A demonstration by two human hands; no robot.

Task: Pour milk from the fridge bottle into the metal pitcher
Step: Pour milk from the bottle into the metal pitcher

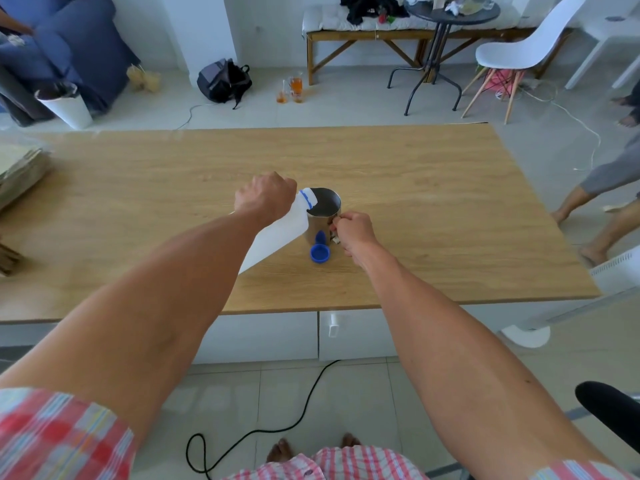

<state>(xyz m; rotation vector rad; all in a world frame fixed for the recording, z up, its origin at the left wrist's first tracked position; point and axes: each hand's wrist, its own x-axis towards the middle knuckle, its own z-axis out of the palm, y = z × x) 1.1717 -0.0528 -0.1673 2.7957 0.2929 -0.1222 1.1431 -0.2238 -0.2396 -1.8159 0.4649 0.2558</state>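
My left hand [265, 199] grips a white plastic milk bottle [277, 237] near its top. The bottle is tilted steeply, and its blue-ringed mouth sits over the rim of the metal pitcher [323, 216]. The pitcher stands upright on the wooden table [433, 209], and white milk shows low inside it. My right hand [353, 230] is closed on the pitcher's handle at its right side. The bottle's blue cap [320, 253] lies open side up on the table just in front of the pitcher.
A stack of flat cardboard [20, 171] lies at the table's left edge. A person's bare legs [595, 216] stand by the table's right side. A black cable [277, 434] runs over the floor near my feet. Chairs, a bench and a backpack [223, 79] stand beyond the table.
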